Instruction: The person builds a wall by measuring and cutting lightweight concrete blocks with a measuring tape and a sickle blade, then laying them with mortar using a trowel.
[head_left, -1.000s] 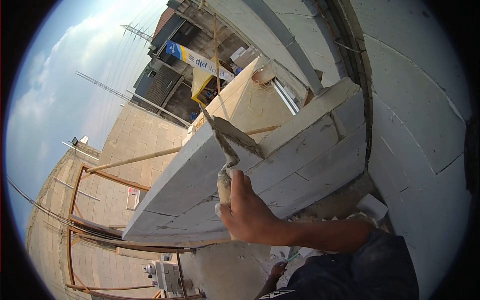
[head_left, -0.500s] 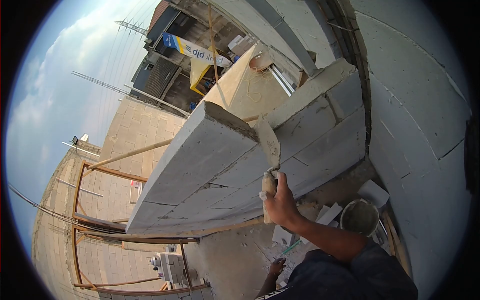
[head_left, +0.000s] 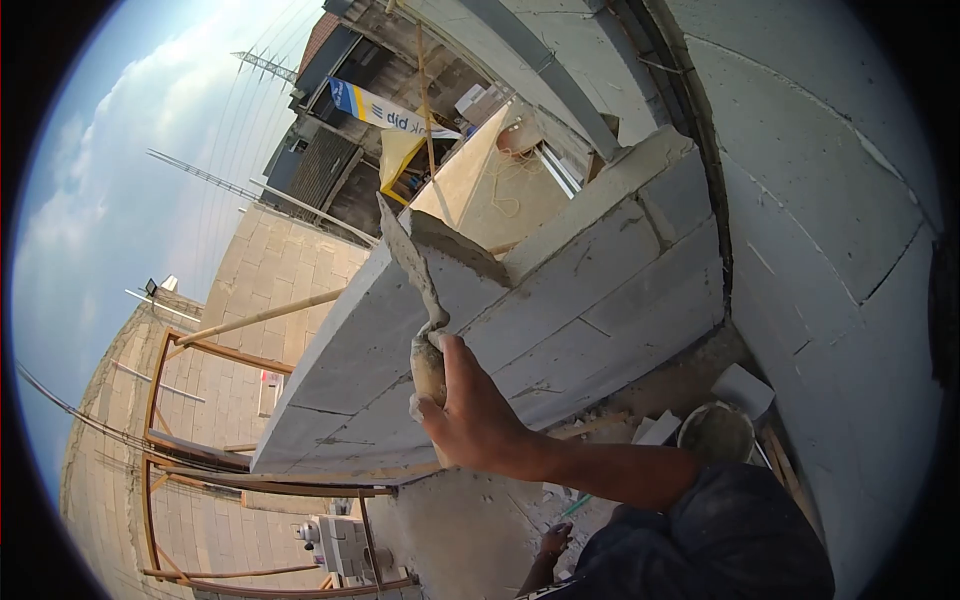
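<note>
My right hand is closed round the wooden handle of a trowel. Grey mortar coats the trowel's narrow blade, which points up and overlaps the raised block at the left end of a wall of pale lightweight blocks. Mortar covers the edge of that raised block behind the blade. Lower down, my left hand hangs above the littered floor with its fingers loosely apart and nothing visible in them. A thin green stick shows just beyond its fingertips.
A round bucket stands at the wall's foot beside block offcuts. A tall block wall rises on the right. Wooden frames and a bamboo pole stand left. Beyond the wall lie a rope and a banner.
My right hand has moved left with the trowel, from the step beside the raised block to in front of that block's end. My left hand stays low in about the same place.
</note>
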